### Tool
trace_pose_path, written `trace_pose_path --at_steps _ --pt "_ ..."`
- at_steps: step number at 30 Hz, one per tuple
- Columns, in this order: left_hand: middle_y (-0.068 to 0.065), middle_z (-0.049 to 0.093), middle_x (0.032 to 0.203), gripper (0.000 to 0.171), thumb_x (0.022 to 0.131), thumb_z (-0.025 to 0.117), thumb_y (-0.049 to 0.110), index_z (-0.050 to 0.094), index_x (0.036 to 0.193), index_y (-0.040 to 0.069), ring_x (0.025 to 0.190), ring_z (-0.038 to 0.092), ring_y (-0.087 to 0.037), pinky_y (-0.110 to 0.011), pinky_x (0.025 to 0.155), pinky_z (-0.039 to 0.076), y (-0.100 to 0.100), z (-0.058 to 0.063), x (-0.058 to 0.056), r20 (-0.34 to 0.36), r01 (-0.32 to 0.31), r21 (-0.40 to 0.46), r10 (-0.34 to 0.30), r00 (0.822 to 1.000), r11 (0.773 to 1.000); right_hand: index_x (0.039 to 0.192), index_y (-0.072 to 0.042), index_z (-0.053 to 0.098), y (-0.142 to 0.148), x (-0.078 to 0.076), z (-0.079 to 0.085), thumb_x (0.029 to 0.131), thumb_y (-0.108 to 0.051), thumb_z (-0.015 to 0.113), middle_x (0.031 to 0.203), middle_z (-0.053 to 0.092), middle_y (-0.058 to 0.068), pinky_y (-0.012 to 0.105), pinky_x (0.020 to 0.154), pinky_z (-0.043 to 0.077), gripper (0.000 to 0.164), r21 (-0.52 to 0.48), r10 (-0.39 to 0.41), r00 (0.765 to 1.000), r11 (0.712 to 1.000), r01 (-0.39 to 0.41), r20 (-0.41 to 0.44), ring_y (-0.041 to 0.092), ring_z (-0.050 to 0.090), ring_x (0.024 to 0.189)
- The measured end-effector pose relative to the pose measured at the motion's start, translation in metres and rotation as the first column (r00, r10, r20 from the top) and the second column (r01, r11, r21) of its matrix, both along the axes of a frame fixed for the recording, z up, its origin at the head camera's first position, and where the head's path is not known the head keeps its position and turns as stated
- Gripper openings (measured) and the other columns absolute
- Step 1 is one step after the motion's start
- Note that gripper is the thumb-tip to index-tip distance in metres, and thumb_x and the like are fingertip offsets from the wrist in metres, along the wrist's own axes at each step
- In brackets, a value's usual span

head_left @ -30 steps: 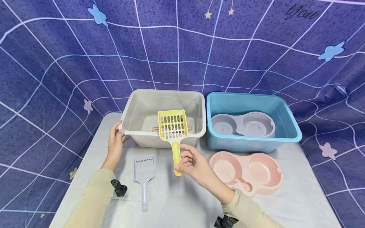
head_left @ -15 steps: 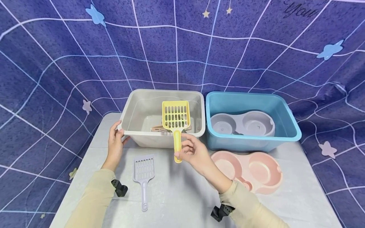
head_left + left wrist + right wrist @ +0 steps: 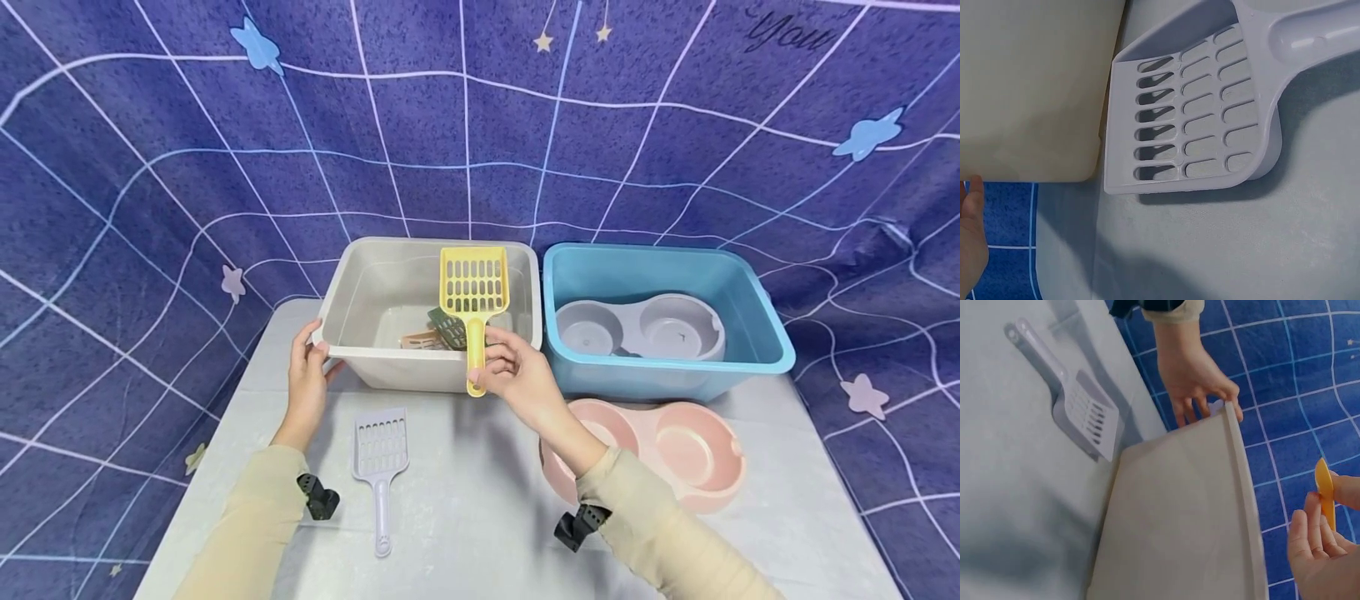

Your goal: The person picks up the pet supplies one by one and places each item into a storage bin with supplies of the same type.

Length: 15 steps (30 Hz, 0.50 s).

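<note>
My right hand pinches the handle of a yellow litter scoop, holding it raised over the front rim of a grey litter box. Its slotted head points up and away, above the box's right half. In the right wrist view only the scoop's yellow handle end shows between thumb and fingers. My left hand grips the box's rim at the front left corner. Inside the box lie a dark green slotted scoop and an orange-brown piece, both partly hidden.
A lilac litter scoop lies on the table before the grey box. To the right stands a blue litter box with a grey double bowl inside. In front of that is a pink double bowl, partly covered by my right arm.
My right hand has carried the yellow scoop upward and slightly right, away from me. The dark green scoop in the grey box has become visible. My left hand stays on the rim.
</note>
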<state>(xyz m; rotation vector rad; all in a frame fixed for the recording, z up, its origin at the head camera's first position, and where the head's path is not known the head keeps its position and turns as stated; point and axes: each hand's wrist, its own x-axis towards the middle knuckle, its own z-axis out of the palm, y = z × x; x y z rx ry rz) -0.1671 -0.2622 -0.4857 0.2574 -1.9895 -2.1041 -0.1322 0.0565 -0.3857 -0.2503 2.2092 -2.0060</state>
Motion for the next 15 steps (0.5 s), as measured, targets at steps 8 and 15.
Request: trace_pose_path --at_steps 8,15 --pt "-0.005 0.04 0.136 0.045 0.107 0.031 0.015 0.03 0.153 0.018 0.124 0.046 -0.024 -0.045 0.11 0.042 -0.001 -0.002 0.0 0.002 0.002 -0.005 -0.002 1.0 1.0 0.143 -0.004 0.049 0.004 -0.018 -0.003 0.085 -0.002 0.074 0.105 0.07 0.008 0.016 0.066 0.049 0.064 0.058 -0.032 0.999 0.998 0.032 0.002 0.01 0.058 0.079" --pt "-0.004 0.041 0.134 0.044 0.107 0.032 0.017 0.031 0.152 0.019 0.122 0.046 -0.022 -0.04 0.108 0.044 -0.001 -0.001 0.001 -0.007 0.012 -0.019 -0.012 1.0 1.0 0.139 0.0 0.053 0.007 -0.034 -0.003 0.085 -0.001 0.075 0.106 0.07 0.015 0.017 0.066 0.051 0.058 0.087 -0.048 0.999 0.995 0.048 -0.001 0.009 0.061 0.078"
